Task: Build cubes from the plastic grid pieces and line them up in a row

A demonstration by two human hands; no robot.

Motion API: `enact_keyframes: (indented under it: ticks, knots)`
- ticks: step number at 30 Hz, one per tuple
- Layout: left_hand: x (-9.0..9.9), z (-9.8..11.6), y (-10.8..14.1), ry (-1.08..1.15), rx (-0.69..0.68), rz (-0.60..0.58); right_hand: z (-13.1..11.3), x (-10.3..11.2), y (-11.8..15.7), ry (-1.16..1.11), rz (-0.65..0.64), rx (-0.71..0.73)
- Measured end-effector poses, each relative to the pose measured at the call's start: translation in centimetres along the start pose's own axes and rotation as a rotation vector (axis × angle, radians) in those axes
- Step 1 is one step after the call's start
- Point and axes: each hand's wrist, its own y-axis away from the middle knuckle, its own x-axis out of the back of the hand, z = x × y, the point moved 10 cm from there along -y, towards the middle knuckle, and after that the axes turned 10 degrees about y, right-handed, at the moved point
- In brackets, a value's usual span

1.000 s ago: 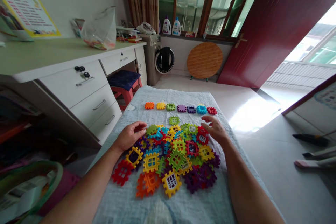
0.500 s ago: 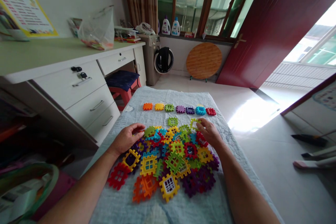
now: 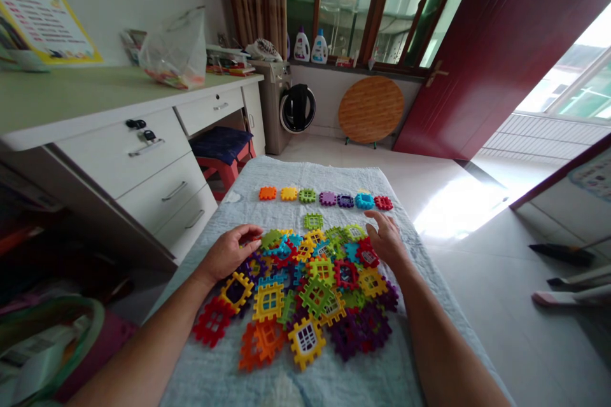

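My left hand (image 3: 233, 249) rests at the left edge of a heap of plastic interlocking tiles, its thumb and curved fingers apart and holding nothing I can see. A solid green tile (image 3: 272, 239) lies just beyond its fingertips. Over the heap's right side, my right hand (image 3: 386, 236) hovers with fingers spread. Closest to it are a lime window tile (image 3: 355, 233) and a red tile (image 3: 367, 253). A single green window tile (image 3: 313, 221) lies behind the heap. Farther back runs a row of tiles, from an orange tile (image 3: 268, 193) to a red one (image 3: 383, 203).
A pale blue cloth (image 3: 286, 172) covers the table. Left stand a white desk (image 3: 95, 98) with drawers and a stool (image 3: 222, 146). A washing machine (image 3: 272, 105), a round wooden tabletop (image 3: 371, 109) and a dark red door (image 3: 458, 57) are beyond.
My right hand has let go of a lime tile, which now lies at the back right of the heap. The fingers have opened, and the hand has shifted slightly right. My left hand has barely moved.
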Motion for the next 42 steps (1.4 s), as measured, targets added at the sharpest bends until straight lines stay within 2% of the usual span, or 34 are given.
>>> enact_keyframes:
  ticks: [7, 13, 27, 35, 42]
  knots:
    - [0.0, -0.2, 0.0, -0.03, -0.013, -0.009, -2.3, -0.9, 0.7, 0.036, -0.118, 0.142]
    - [-0.1, -0.3, 0.0, -0.039, -0.024, -0.018, -2.7, -2.1, 1.0, 0.094, -0.207, 0.159]
    - [-0.3, 0.0, 0.1, -0.06, -0.018, -0.032, -2.3, -2.7, 0.9, 0.07, -0.178, 0.179]
    - [-0.3, 0.0, 0.0, -0.066, -0.027, -0.035, -1.9, -1.1, 0.4, -0.02, -0.048, 0.164]
    - [-0.3, 0.1, 0.1, -0.081, -0.026, -0.034, -3.8, -0.2, 0.7, -0.072, -0.038, 0.236]
